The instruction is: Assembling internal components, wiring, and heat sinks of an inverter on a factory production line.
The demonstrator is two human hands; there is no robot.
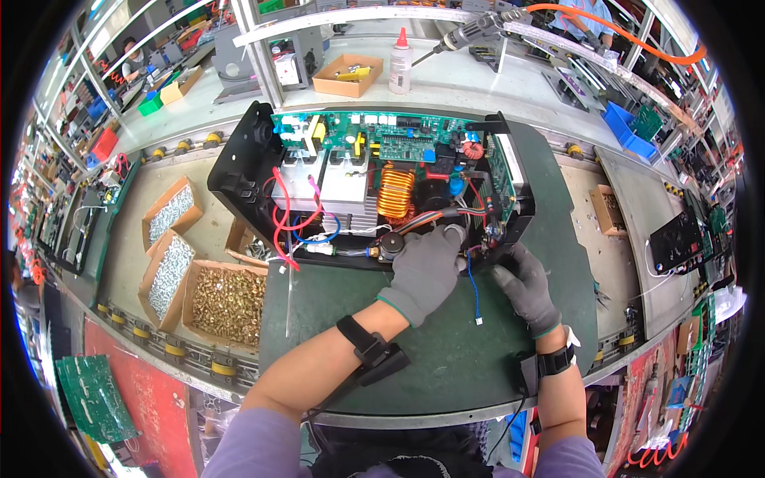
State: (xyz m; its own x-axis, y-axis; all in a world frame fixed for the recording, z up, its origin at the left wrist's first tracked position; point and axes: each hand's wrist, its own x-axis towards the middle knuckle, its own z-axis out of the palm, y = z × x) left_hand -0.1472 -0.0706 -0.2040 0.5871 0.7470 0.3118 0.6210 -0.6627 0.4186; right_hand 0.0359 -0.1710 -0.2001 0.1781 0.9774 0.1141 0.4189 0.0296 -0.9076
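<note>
In the head view, an electronics unit in a black casing [311, 191] is seated along the far edge of the dark green desk [470, 350], its left end projecting past the desk's left edge. A green circuit board [398, 126] is mounted along its far side, and a copper-coloured coil [396, 193] is set near its middle. The gloved left hand [429, 267] is reached over the unit's near wall, its fingers bent at the wire bundle [434, 217]; whether a wire is gripped cannot be told. The gloved right hand [527, 288] is held beside the near right corner of the unit, its fingers curled; whether anything is pinched between them cannot be told. Between the hands, a thin blue lead [473, 288] is hung down onto the desk. Beyond the desk's left edge, brass-coloured fasteners [229, 301] are held in a cardboard box.
</note>
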